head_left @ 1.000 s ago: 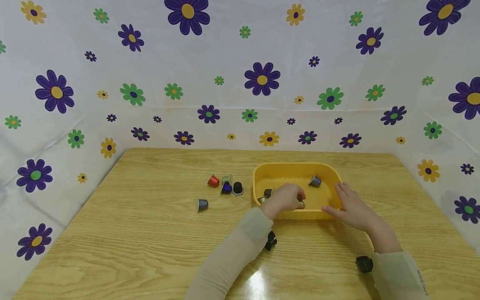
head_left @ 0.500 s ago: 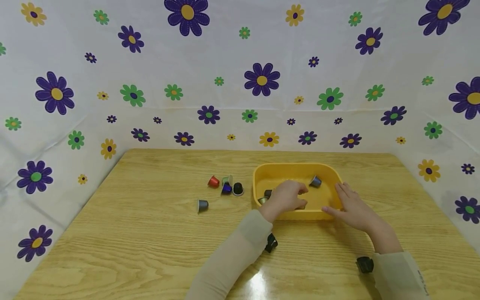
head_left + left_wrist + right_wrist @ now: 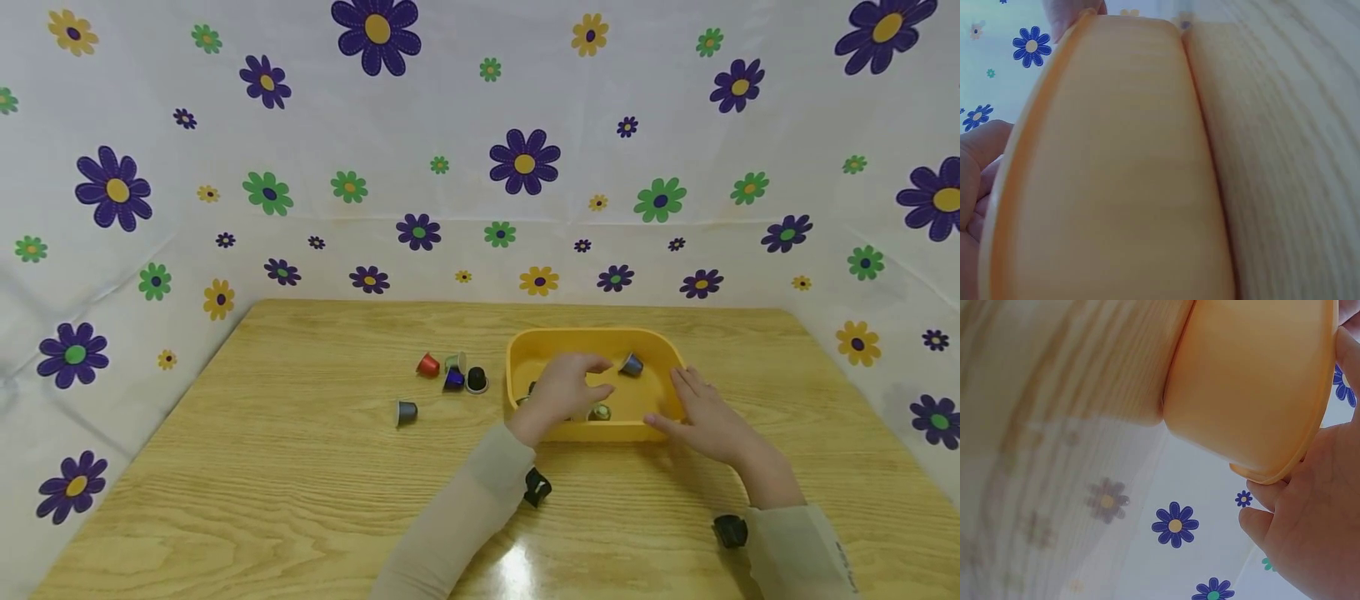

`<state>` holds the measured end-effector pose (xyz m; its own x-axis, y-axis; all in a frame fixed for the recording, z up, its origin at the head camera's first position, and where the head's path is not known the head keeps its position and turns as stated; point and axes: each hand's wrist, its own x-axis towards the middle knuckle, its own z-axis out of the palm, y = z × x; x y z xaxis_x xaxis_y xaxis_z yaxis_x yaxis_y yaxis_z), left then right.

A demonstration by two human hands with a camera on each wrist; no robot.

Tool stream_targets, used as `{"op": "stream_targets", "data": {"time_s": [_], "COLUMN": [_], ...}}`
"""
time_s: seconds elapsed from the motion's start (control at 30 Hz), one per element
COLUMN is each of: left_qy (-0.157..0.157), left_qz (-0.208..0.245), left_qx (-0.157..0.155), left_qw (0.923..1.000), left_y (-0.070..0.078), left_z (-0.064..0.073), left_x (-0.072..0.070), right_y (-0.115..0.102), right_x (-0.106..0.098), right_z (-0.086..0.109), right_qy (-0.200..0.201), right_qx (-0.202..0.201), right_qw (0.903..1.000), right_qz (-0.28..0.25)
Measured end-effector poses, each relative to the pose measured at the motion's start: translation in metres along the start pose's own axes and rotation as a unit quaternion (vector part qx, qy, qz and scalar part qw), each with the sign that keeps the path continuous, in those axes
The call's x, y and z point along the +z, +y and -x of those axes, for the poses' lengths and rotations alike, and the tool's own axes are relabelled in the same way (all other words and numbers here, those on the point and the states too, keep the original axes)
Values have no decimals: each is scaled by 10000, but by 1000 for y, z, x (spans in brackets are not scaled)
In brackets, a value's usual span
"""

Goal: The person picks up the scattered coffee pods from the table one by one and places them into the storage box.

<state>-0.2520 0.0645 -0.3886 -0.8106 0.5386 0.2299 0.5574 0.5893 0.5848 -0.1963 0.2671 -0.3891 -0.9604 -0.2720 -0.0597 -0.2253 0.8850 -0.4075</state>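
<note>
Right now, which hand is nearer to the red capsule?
The left hand, over the yellow box right of the red capsule; the right hand is farther, at the box's right end.

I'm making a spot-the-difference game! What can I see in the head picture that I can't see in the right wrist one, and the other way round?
Only the head view shows the red cup, the black cup and other little cups on the table, some cups inside the yellow box, and the sleeves.

Only the right wrist view shows what looks like the right hand from its palm side, up close.

Both show the yellow box, the right hand, the table and the flowery cloth.
</note>
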Motion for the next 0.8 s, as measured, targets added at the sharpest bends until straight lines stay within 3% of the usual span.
{"op": "stream_targets", "data": {"time_s": [0.27, 0.53, 0.8], "left_qy": [372, 700, 948], "left_qz": [397, 361, 313], "left_qx": [3, 103, -11], "left_qw": [9985, 9968, 9950], "left_y": [-7, -16, -28], "left_z": [9, 19, 28], "left_x": [-14, -27, -43], "right_y": [1, 1, 2], "right_x": [1, 2, 1], "right_z": [-1, 0, 1], "right_qy": [-47, 21, -19], "right_qx": [34, -76, -84], "right_qw": [10000, 10000, 10000], "right_qz": [29, -57, -25]}}
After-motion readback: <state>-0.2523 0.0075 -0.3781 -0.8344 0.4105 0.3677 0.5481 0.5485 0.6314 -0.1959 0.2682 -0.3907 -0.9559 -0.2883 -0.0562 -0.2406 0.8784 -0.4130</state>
